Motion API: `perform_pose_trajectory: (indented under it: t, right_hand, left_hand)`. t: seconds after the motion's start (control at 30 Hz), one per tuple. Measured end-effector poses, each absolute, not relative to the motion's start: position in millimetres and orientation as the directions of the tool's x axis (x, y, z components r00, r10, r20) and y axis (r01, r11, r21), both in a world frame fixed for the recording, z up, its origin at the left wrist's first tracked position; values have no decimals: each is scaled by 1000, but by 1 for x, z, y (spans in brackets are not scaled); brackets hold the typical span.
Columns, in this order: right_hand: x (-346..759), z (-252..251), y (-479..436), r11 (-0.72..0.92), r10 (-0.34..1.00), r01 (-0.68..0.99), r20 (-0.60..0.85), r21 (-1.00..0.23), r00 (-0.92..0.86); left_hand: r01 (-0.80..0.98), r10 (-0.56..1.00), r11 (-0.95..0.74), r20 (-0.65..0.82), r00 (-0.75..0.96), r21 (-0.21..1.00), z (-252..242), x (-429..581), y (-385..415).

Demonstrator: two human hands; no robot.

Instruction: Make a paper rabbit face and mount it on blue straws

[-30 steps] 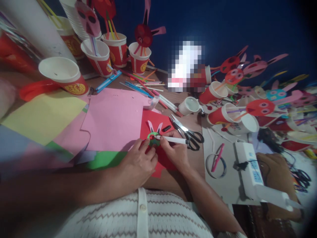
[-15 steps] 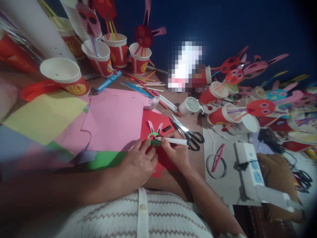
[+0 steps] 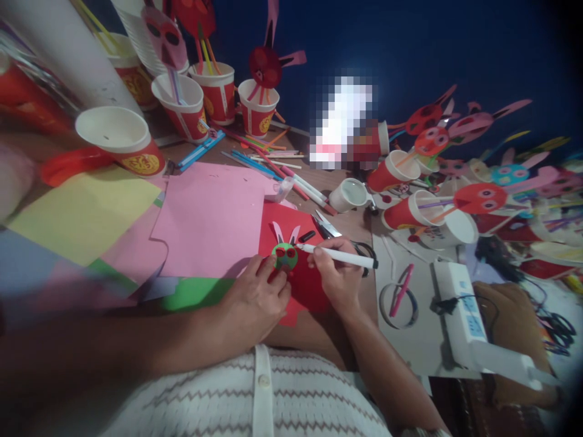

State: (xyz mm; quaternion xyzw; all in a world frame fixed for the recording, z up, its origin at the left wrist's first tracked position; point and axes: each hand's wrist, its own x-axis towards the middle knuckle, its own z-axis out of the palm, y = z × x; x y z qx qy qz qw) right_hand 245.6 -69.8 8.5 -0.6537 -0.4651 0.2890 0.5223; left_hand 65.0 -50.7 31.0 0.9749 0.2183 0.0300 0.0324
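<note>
A small green paper rabbit face (image 3: 286, 261) with pink-and-black ears and red-and-dark eyes lies on red paper (image 3: 312, 288). My left hand (image 3: 257, 297) rests over its lower left edge, fingers curled and pressing it down; the fingertips partly hide it. In my right hand (image 3: 340, 276) is a white marker (image 3: 348, 257), gripped like a pen, its tip beside the face's right edge near the ear base. A black marker cap (image 3: 308, 237) lies just above. Scissors (image 3: 328, 226) lie partly hidden behind my right hand.
Pink sheets (image 3: 209, 221), a yellow sheet (image 3: 91, 203) and green paper (image 3: 198, 292) spread leftward. Paper cups (image 3: 259, 109) holding straws and paper animal faces stand behind and to the right. A small white cup (image 3: 348, 194), tape roll (image 3: 398, 303) and power strip (image 3: 460, 309) sit right.
My right hand has drawn the marker right, off the middle of the green face to its right edge, uncovering both eyes. My left hand has stayed in place.
</note>
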Motion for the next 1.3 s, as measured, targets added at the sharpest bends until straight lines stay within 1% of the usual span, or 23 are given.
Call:
perform_pose_trajectory:
  t: [0.2,0.33,0.6,0.67,0.87,1.03,1.17,1.3]
  right_hand:
    - [248,11,-64,72,895,217,159,-974,417]
    - [247,10,-63,70,886,240,171,-968,430]
    - [246,8,-63,43,907,220,131,-975,401]
    - [246,7,-64,33,912,238,127,-971,389]
    - [243,10,-68,-43,943,358,80,-933,323]
    - [238,14,-67,-29,954,445,108,-895,279]
    - [236,13,-67,-21,966,450,99,-893,241]
    - [240,13,-66,-60,958,431,70,-901,279]
  left_hand:
    - [417,421,-906,67,905,68,25,64,-51]
    - [423,427,-903,46,903,74,25,64,-51]
    - [429,432,-901,35,901,67,27,65,-51]
    - [433,436,-899,35,899,68,28,66,-51]
    - [431,433,-898,8,901,90,34,66,-50]
    - [430,433,-897,7,901,100,33,65,-51]
    - [430,431,-897,-9,902,100,33,66,-50]
    - [432,432,-896,-16,902,104,34,67,-50]
